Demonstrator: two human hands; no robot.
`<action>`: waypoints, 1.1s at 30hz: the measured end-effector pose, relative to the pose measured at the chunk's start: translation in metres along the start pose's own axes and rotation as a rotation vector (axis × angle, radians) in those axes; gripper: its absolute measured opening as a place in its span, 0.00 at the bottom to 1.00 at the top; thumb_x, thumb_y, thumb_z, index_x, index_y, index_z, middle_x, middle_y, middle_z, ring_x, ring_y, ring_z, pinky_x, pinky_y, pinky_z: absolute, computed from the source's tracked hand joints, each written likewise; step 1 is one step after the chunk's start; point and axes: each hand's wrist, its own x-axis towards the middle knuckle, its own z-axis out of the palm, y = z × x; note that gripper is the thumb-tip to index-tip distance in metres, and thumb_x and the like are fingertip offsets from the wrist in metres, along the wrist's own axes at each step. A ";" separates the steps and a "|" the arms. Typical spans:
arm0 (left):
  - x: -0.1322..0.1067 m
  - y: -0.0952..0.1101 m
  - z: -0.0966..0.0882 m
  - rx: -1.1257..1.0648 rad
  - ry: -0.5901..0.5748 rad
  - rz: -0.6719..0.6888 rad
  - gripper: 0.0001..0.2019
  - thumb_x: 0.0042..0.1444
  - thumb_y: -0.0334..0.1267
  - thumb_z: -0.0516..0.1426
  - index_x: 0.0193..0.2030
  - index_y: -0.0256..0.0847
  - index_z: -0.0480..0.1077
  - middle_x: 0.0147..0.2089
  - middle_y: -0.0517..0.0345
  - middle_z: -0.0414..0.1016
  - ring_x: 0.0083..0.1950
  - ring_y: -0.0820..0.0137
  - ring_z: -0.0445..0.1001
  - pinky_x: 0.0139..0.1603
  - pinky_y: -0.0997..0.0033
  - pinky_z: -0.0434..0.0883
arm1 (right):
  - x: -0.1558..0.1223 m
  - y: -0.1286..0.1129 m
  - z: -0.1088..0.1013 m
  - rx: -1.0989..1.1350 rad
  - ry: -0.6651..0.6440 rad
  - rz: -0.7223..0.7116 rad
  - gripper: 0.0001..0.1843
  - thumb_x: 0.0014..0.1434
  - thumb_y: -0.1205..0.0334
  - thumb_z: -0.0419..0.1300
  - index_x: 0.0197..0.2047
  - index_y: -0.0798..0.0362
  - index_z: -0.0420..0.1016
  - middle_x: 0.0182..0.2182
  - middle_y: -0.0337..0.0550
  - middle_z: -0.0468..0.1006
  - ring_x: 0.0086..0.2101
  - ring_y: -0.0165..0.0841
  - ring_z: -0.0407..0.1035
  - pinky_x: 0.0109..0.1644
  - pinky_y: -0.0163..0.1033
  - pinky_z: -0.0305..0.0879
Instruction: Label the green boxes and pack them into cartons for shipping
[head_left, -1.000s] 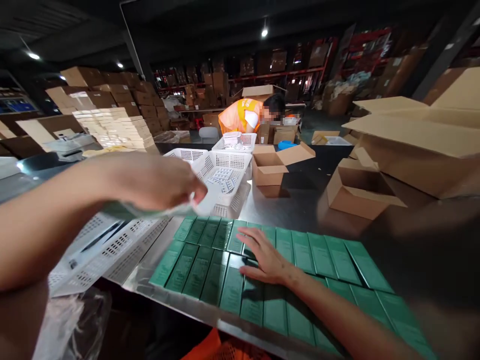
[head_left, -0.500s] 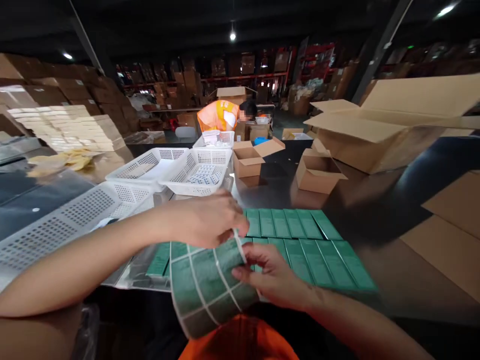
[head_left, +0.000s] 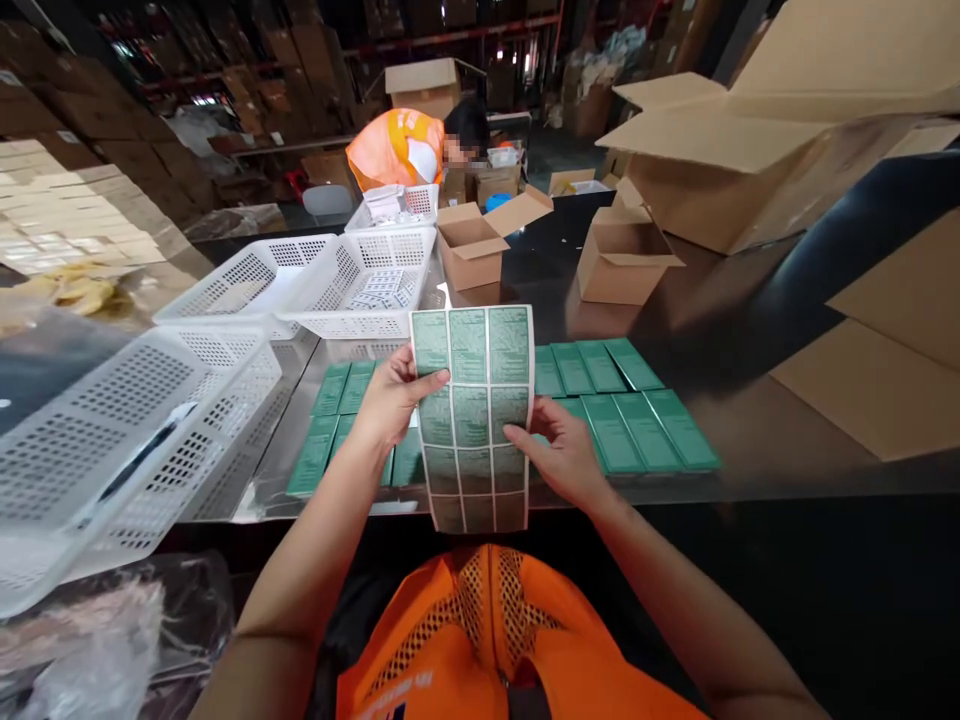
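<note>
We now have both hands on the sheet of green labels (head_left: 471, 415), which stands upright in the middle of our view, face towards us, its lower end curving away. A second ago our right hand lay on the green boxes (head_left: 622, 430), and half a second ago the sheet was bent over to one side; now it is straightened, and its grid of labels, three across, shows plainly. Our left hand (head_left: 391, 395) grips it from nine o'clock, thumb on the front, fingers mostly hidden behind; our right hand (head_left: 564, 450) pinches the edge from about four o'clock. As we judge it, the sheet is steadied and readable, but with both hands taken up, neither is free for the boxes. Those lie in two rows on the table (head_left: 757, 420), showing at nine and three o'clock beyond the sheet, the middle ones hidden by it. A white basket (head_left: 360, 285) sits towards eleven, an open carton (head_left: 472, 260) at twelve.
</note>
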 end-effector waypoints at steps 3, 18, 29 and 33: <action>-0.020 0.003 -0.002 0.145 -0.009 0.032 0.17 0.42 0.38 0.73 0.41 0.42 0.79 0.37 0.57 0.84 0.37 0.68 0.80 0.42 0.69 0.78 | 0.000 -0.012 0.005 0.175 0.149 -0.022 0.31 0.49 0.52 0.74 0.54 0.49 0.70 0.38 0.40 0.82 0.37 0.34 0.78 0.44 0.41 0.77; -0.090 -0.052 -0.042 0.329 0.050 -0.201 0.11 0.52 0.40 0.70 0.43 0.42 0.81 0.42 0.53 0.86 0.42 0.66 0.83 0.44 0.71 0.80 | -0.030 -0.012 0.027 0.166 0.376 0.193 0.15 0.48 0.53 0.76 0.35 0.50 0.80 0.25 0.36 0.80 0.25 0.30 0.75 0.29 0.34 0.75; -0.104 -0.034 -0.048 0.497 0.129 0.030 0.05 0.51 0.34 0.70 0.34 0.48 0.82 0.31 0.60 0.84 0.32 0.71 0.82 0.31 0.78 0.78 | -0.040 -0.002 0.028 -0.064 0.146 0.002 0.08 0.57 0.62 0.71 0.42 0.45 0.86 0.39 0.42 0.84 0.36 0.32 0.78 0.40 0.38 0.78; -0.106 -0.037 -0.043 0.459 0.186 0.005 0.05 0.51 0.36 0.70 0.34 0.46 0.81 0.31 0.59 0.83 0.32 0.70 0.82 0.31 0.76 0.79 | -0.047 0.002 0.028 0.150 0.125 0.225 0.30 0.56 0.60 0.72 0.61 0.43 0.75 0.36 0.38 0.83 0.31 0.29 0.76 0.35 0.35 0.78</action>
